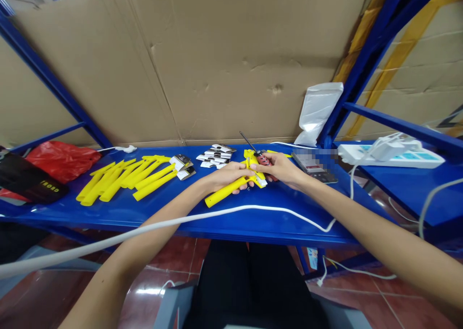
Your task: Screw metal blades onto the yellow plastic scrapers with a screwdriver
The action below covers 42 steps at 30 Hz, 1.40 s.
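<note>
My left hand (231, 175) is closed around a yellow plastic scraper-like tool (224, 192). Its round handle points down-left, and its wide head, with a pale strip at one end, lies between my hands. In my right hand (284, 169) is a screwdriver (265, 160) with a red and black handle, its thin shaft pointing up and left, away from the tool. My right thumb touches the tool's head. Several like yellow tools (112, 180) lie in a row to the left, some with printed cards (183, 166) at their heads. A stack of black-and-white folded pieces (214, 156) lies behind my left hand.
A white cable (231, 210) crosses in front of my forearms. On the right are a dark flat box (313, 167) and a white power strip (394, 156). A white pouch (320, 109) leans at the back. A red plastic bag (63, 159) lies left on the blue shelf (173, 218).
</note>
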Each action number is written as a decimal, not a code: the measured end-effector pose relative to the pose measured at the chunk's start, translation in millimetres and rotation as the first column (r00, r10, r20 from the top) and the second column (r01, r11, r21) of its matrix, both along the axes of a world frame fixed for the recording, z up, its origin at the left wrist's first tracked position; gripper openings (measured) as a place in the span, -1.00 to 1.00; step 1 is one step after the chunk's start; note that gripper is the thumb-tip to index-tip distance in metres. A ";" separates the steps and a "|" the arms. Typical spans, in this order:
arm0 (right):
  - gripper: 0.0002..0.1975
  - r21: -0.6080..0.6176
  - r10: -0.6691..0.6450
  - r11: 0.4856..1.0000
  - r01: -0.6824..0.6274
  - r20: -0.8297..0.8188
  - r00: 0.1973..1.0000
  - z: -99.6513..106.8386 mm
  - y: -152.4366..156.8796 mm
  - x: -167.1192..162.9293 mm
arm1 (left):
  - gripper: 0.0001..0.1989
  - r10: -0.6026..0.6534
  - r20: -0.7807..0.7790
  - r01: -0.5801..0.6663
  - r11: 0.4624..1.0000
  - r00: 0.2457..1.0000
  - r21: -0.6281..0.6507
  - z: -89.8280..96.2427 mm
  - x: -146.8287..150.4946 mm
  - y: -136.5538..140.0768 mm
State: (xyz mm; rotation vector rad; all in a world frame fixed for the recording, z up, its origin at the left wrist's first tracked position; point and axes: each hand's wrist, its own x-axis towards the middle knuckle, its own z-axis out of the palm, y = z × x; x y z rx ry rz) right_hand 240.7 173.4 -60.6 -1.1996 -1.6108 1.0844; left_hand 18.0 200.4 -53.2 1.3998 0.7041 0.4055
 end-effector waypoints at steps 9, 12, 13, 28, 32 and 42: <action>-0.35 0.012 -0.064 0.998 0.064 0.055 0.996 0.9 0.6 1.7 | -0.67 -0.002 0.041 0.003 0.999 0.999 -0.036 4.8 2.0 -4.9; -0.37 0.025 -0.053 0.998 0.052 0.035 0.998 0.9 0.0 1.8 | -0.74 0.030 0.036 -0.028 0.999 0.999 -0.037 8.7 2.1 -5.5; -0.38 0.026 -0.051 0.998 0.050 0.018 0.999 1.2 -0.2 1.8 | -0.77 0.042 0.039 -0.040 0.999 0.998 -0.036 9.6 2.0 -5.2; -0.37 -0.144 -0.057 0.989 0.036 -0.142 0.988 10.5 -2.3 0.9 | -0.75 0.088 0.039 -0.087 0.996 0.995 -0.023 8.2 0.5 -0.7; -0.38 -0.193 -0.090 0.980 0.053 -0.187 0.978 9.3 -1.3 0.1 | -0.75 0.082 0.062 -0.081 0.997 0.995 -0.017 7.1 -0.2 -0.8; -0.34 -0.211 -0.051 0.977 -0.008 -0.273 0.961 15.3 -6.8 -0.4 | -0.75 0.071 0.066 -0.072 0.997 0.995 0.020 12.9 1.5 -5.3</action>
